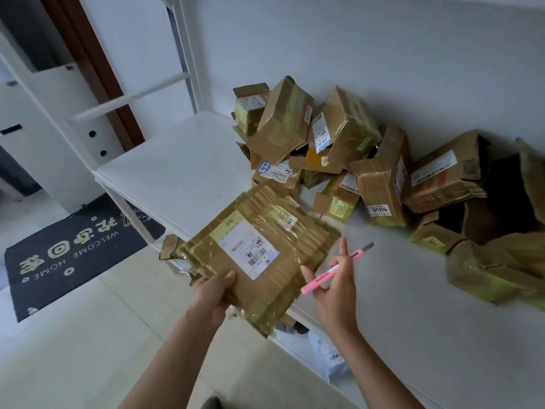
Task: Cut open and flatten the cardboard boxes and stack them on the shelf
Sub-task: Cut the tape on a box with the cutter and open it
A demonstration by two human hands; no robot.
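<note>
While held over the shelf edge, lower centre of the frame: stack of flattened boxes (pixel 259 255), gripped at its near corner, far end tilted up over the white shelf (pixel 182 160).
Left hand (pixel 213 293): thumb on top, fingers curled under the stack's near-left corner; carrying the whole bundle alone.
Right hand (pixel 333 287): fingers spread and mostly straight, just beside the stack's right edge; pink cutter (pixel 336 268) pinched between fingers, metal tip pointing toward the upper right, away from the body.
Uncut boxes (pixel 339 154): heaped on the shelf against the wall, centre to right of the frame, many taped, some with flaps open; plenty left to cut.
Free shelf space: bare white stretch left of the heap, upper-left of the stack.
Step in hand, as judged: setting the flattened bundle down on the shelf.
Doing it well: lower flat onto the bare stretch, clear of the heap; square the edges with the right palm, not the blade side; keep the cutter tip turned outward; slide fingers out from beneath last to avoid fanning the sheets.
Risk: slippery tape, loose sheets sliding off the shelf edge.
Floor, lower left: dark doormat (pixel 73 249).
</note>
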